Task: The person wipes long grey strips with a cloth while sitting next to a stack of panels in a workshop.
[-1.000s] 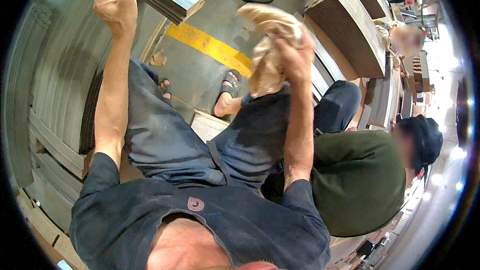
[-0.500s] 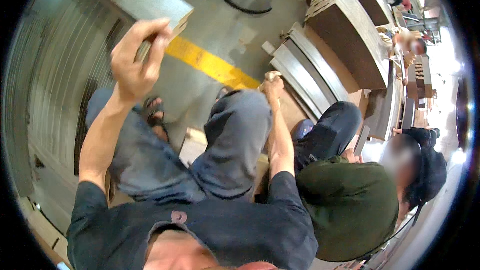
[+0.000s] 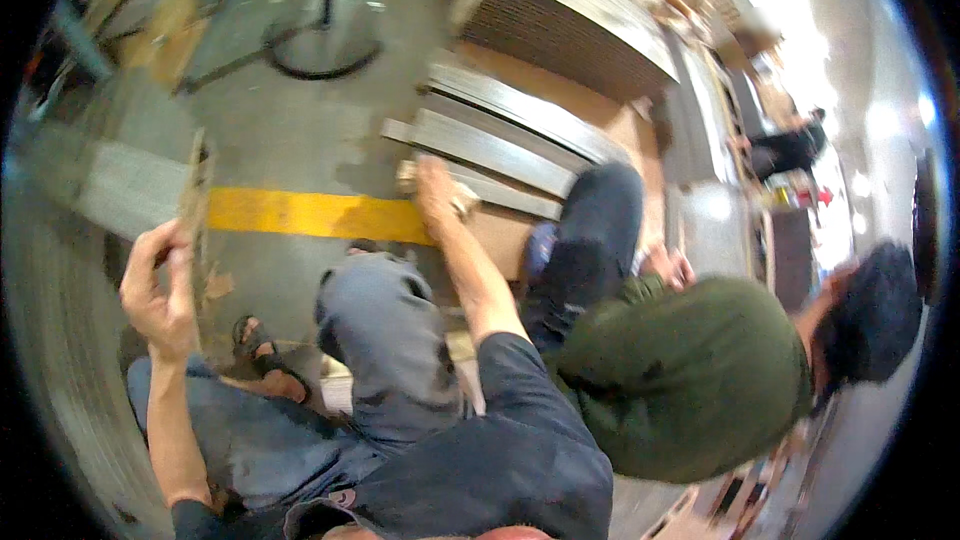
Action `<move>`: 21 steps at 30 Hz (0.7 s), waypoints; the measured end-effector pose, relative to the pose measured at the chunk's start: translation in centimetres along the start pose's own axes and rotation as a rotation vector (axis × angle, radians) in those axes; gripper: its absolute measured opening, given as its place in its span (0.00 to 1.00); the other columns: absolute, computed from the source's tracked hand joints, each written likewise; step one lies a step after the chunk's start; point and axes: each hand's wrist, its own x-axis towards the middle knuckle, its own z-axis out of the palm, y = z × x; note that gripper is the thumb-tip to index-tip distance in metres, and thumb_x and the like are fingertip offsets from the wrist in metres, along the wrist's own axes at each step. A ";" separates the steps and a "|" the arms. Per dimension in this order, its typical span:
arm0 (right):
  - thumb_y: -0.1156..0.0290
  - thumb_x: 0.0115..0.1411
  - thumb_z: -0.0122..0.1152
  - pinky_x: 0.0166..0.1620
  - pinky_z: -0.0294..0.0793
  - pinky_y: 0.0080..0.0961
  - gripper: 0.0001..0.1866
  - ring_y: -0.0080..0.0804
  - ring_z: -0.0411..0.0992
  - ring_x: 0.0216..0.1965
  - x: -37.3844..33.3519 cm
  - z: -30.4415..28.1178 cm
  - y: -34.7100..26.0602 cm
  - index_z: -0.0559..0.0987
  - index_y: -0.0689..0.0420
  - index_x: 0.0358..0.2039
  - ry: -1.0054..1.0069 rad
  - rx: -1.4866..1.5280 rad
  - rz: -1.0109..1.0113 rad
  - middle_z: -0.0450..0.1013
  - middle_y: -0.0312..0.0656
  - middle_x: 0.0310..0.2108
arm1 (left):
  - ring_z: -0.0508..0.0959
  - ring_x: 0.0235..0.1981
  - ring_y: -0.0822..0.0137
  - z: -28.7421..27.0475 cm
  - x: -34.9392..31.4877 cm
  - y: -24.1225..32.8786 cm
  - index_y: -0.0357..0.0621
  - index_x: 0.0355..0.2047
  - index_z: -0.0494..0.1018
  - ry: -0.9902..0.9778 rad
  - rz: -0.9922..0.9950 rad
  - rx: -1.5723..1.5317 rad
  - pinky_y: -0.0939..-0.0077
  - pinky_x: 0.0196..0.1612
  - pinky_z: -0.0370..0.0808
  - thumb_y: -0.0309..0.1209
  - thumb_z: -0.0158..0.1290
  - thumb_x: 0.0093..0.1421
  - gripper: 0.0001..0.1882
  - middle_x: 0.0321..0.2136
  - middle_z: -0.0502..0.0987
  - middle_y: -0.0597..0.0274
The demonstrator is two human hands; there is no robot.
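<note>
My left hand [image 3: 160, 290] is raised at the left with its fingers loosely bent. Its thumb and forefinger stand apart, and I see nothing between them. Just beyond it is the end of a grey board [image 3: 125, 180]. My right hand [image 3: 433, 195] reaches forward past my knee, its fingers closed round a light tan bundle [image 3: 465, 200] that looks like a folded cloth. The bundle shows on both sides of the hand, beside several long grey planks [image 3: 500, 150] lying on brown cardboard. My fingertips there are partly hidden.
A co-worker in a dark green top [image 3: 690, 380] sits close at my right. Behind the planks stands a tall stack of boards [image 3: 560, 25]. A yellow floor stripe [image 3: 300, 213] runs ahead of me, and a round black stand base [image 3: 322, 55] stands farther off.
The view has swung to the right. My right arm now stretches farther out to the planks with the tan bundle in hand. My left hand appears lower and farther left, its thumb and forefinger apart.
</note>
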 end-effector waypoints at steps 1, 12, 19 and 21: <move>0.74 0.53 0.60 0.48 0.77 0.41 0.26 0.49 0.65 0.57 0.0 0.6 0.5 0.70 0.59 0.54 -0.010 -0.024 -0.011 0.65 0.51 0.55 | 0.75 0.35 0.70 0.0 -0.5 -0.6 0.35 0.44 0.75 -0.017 -0.013 -0.027 0.77 0.42 0.72 0.16 0.49 0.60 0.12 0.33 0.76 0.62; 0.69 0.44 0.69 0.43 0.76 0.38 0.25 0.43 0.71 0.45 3.4 -16.4 -11.2 0.74 0.66 0.43 0.096 0.124 -0.411 0.72 0.52 0.40 | 0.73 0.36 0.73 0.1 -2.9 -2.1 0.35 0.49 0.74 -0.058 -0.011 -0.108 0.79 0.43 0.71 0.16 0.48 0.63 0.14 0.36 0.75 0.64; 0.65 0.44 0.68 0.39 0.76 0.38 0.26 0.44 0.74 0.38 -0.5 -37.3 -19.1 0.73 0.66 0.42 0.278 0.273 -0.555 0.74 0.52 0.36 | 0.74 0.39 0.74 3.1 -2.9 -0.1 0.40 0.59 0.67 -0.108 -0.083 -0.362 0.79 0.45 0.72 0.19 0.49 0.63 0.23 0.40 0.75 0.63; 0.64 0.44 0.68 0.39 0.76 0.39 0.27 0.44 0.74 0.37 -2.0 -41.9 -21.0 0.73 0.67 0.42 0.340 0.337 -0.622 0.74 0.53 0.35 | 0.74 0.42 0.73 3.7 -2.7 1.2 0.41 0.60 0.66 -0.104 -0.092 -0.366 0.78 0.48 0.73 0.20 0.50 0.63 0.24 0.42 0.74 0.62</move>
